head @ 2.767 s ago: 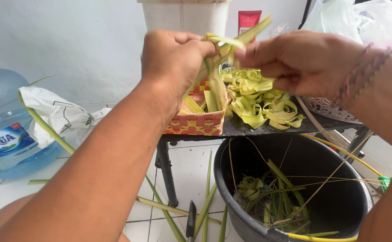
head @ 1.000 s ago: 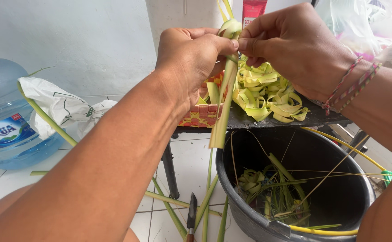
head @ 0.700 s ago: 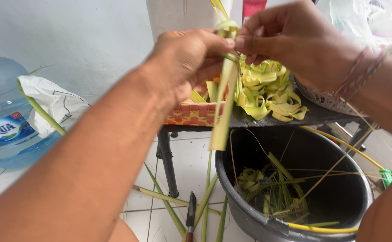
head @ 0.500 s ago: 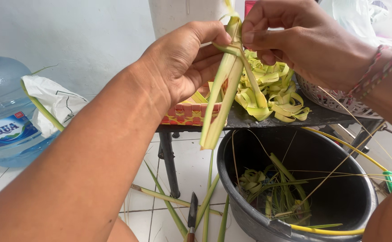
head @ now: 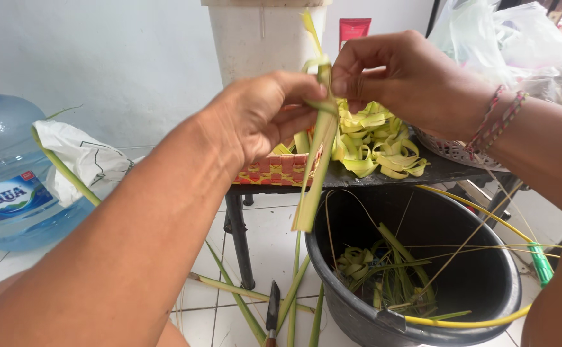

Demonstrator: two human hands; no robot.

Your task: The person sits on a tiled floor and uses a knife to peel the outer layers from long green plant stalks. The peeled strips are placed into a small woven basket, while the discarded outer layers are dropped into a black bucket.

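Note:
My left hand [head: 262,115] and my right hand [head: 400,80] both pinch one long yellow-green palm leaf strip [head: 314,173] in front of me. The strip is looped at the top between my fingertips and its free ends hang down over the table edge. A thin tip of it sticks up above my fingers. Behind my hands, a pile of curled leaf strips [head: 374,141] lies on a small dark table [head: 422,175], next to a pink and yellow woven basket [head: 281,170].
A black bucket [head: 487,302] with leaf scraps stands under the table. A knife [head: 272,308] and loose leaf stalks lie on the white tiled floor. A big blue water jug [head: 4,173] and a white plastic bag [head: 85,160] stand at the left.
My hands turned the leaf strip and folded it into a loop at the top. The strip's long ends now hang straighter, and my hands sit a little lower in view.

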